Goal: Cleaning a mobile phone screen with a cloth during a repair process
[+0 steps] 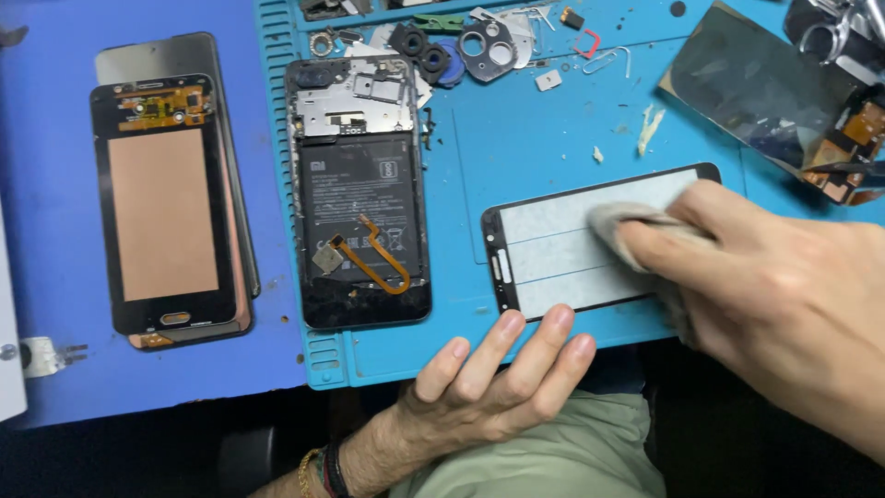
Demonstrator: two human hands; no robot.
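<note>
Glass screen panel (562,254), white-backed with a black border, lies flat on the teal work mat (516,138), near the mat's front edge and just right of the opened phone body (359,194). Its long axis runs roughly left to right across the view, tilted so the right end sits farther from the person than the left; the end with the black bezel and small slots points left, toward the phone body. The right hand (774,286) comes in from the lower right, palm down, its fingers closed on a small grey cloth (627,226) and pressing it against the panel's right half. The left hand (498,378) reaches up from below, wrist over the person's lap, with its fingers stretched out fairly straight and slightly spread; the fingertips (558,318) rest on the mat at the panel's near long edge, holding nothing. Farther left, on the blue table surface (55,111), lie two stacked display assemblies (171,194) with a copper-coloured back. Small loose parts (489,46) are scattered along the mat's far edge.
</note>
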